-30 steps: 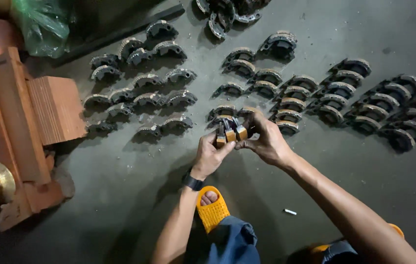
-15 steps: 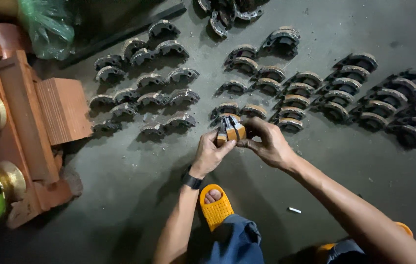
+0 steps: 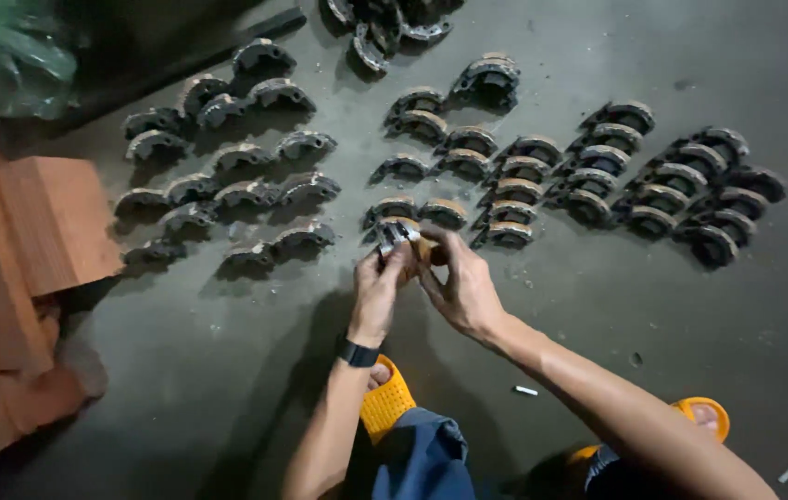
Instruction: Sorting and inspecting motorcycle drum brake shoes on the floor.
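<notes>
A small curved metal part [image 3: 400, 237] is gripped between both hands, left hand [image 3: 378, 294] closed on its left side, right hand [image 3: 461, 289] closed on its right, held just above the floor [image 3: 227, 343] at scene centre. A black wristband [image 3: 358, 353] is worn on the left wrist. Rows of similar curved parts [image 3: 514, 176] are laid out beyond, far left and right. Orange sandals [image 3: 385, 404] are seen near. A wooden block [image 3: 56, 222] sits left.
</notes>
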